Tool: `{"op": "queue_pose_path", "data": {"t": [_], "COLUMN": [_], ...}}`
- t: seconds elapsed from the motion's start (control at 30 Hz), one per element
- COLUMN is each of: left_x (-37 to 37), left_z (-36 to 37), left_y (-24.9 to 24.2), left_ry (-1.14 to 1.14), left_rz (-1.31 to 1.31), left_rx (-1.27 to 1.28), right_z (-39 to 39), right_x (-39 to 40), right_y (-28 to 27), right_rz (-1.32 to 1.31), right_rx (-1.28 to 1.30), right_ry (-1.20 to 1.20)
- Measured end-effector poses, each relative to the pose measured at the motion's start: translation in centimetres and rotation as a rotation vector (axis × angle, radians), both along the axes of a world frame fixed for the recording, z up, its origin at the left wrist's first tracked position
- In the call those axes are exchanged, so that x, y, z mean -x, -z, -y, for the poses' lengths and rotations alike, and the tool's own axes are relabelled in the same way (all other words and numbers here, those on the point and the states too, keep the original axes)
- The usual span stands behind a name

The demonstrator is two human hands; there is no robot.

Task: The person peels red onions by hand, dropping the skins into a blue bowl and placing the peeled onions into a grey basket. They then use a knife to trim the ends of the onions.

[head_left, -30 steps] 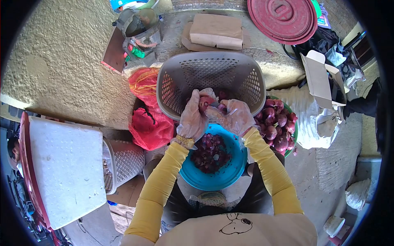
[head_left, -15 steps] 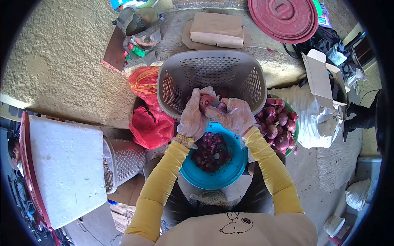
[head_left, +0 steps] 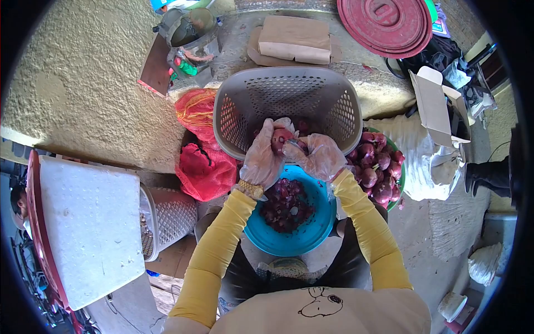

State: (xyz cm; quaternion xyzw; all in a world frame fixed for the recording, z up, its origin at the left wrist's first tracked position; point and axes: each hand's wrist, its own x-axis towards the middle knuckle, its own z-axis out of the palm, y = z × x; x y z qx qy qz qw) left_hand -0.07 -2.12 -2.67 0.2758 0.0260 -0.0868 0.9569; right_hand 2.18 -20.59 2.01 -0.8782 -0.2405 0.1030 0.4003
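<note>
Hands barely moved since earlier frame, a bit higher now. Left hand in clear glove, fingers curled tight round red onion. Right hand closed on small knife, blade touching onion. Onion held over near rim of grey basket, above blue bowl of peels. Green bowl of onions just beside right arm.
</note>
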Motion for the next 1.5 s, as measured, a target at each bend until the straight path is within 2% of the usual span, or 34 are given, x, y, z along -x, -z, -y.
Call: {"op": "queue_pose_path", "data": {"t": [0.07, 0.2, 0.23, 0.3, 0.43, 0.5, 0.63, 0.73, 0.83, 1.03, 1.17, 1.23, 1.5], "left_x": [-0.3, -0.2, -0.2, -0.3, -0.4, -0.3, -0.1, -0.1, -0.1, 0.0, -0.1, 0.0, -0.4], "left_z": [-1.0, -0.9, -1.3, -1.8, -2.1, -1.8, -1.0, -0.9, -0.8, -0.7, -0.6, -0.7, -0.7], "left_y": [1.1, -1.3, -1.3, -1.1, -0.9, -1.3, -1.6, -1.6, -1.6, -1.3, -1.2, -1.3, 0.0], "left_ry": [0.047, 0.037, 0.003, -0.032, -0.049, -0.045, 0.033, 0.049, 0.058, 0.058, 0.061, 0.076, 0.113], "left_rz": [-0.056, -0.087, -0.12, -0.153, -0.093, -0.07, -0.025, 0.01, 0.0, -0.033, -0.048, -0.041, 0.018], "left_rx": [0.001, 0.059, 0.07, 0.082, 0.041, 0.003, -0.036, -0.046, -0.089, -0.095, -0.072, -0.047, 0.013], "right_z": [0.0, 0.2, 0.2, 0.2, 0.0, 0.0, 0.3, 0.5, 0.5, 0.3, 0.0, 0.0, 0.4], "right_x": [-0.1, 0.0, 0.2, 0.8, 0.7, 0.4, 0.0, -0.2, -0.4, -0.1, 0.1, 0.1, -0.2], "right_y": [0.3, -0.1, -0.2, -0.2, -0.2, -0.5, 0.7, 1.6, 1.2, 1.1, 0.0, -0.6, -0.4], "right_rz": [0.062, 0.103, 0.104, 0.272, 0.279, 0.257, 0.303, 0.35, 0.255, 0.274, 0.256, 0.15, 0.089], "right_rx": [0.031, 0.177, 0.176, 0.194, 0.174, 0.091, 0.212, 0.188, 0.233, 0.156, 0.218, 0.146, 0.058], "right_ry": [-0.027, -0.167, -0.168, -0.253, -0.268, -0.014, 0.089, 0.082, 0.072, 0.07, 0.056, 0.047, -0.004]}}
